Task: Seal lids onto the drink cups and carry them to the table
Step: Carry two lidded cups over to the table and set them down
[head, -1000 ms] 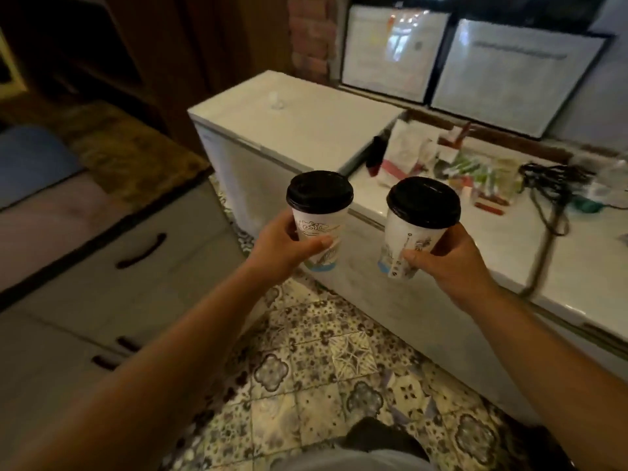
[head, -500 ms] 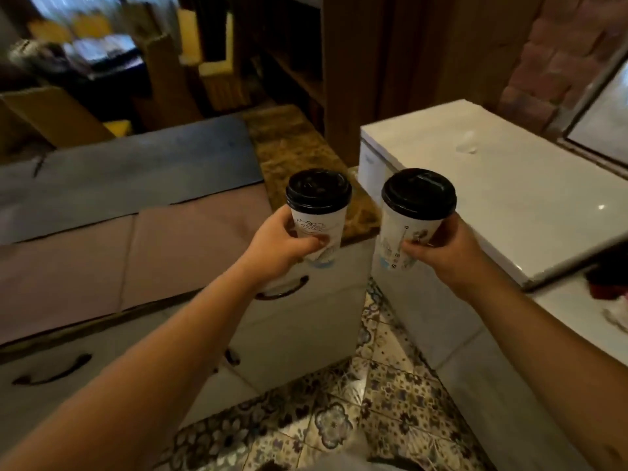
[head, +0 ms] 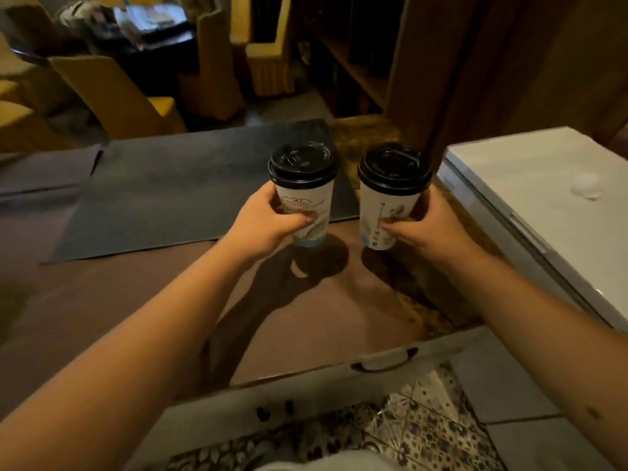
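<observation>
Fingers first: the left hand (head: 268, 219) has its fingers (head: 307, 217) curled round the left cup (head: 306, 207), thumb across the printed front, gripping it at mid-height. Over on the right, the right hand (head: 426, 224) wraps its own fingers round the right cup (head: 385, 215) the same way, a firm hold on the paper wall. Both cups are upright, side by side but apart, held in the air above the brown counter (head: 323, 317) — you can see their shadows lying on it just below. Each wears a black lid (head: 301, 164), and the second lid (head: 394, 169) looks seated flat all round its rim too, so I'd call the sealing done. What's left is the carry and the set-down. Beyond the cups lies a dark mat (head: 176, 198) on the far part of the counter, and past that, yellow chairs (head: 115, 93) stand round a dark table (head: 159, 42) in the far left of the room — likely the destination, though that's my guess. A white chest freezer (head: 543, 198) stands to the right. Neither cup touches a surface.
</observation>
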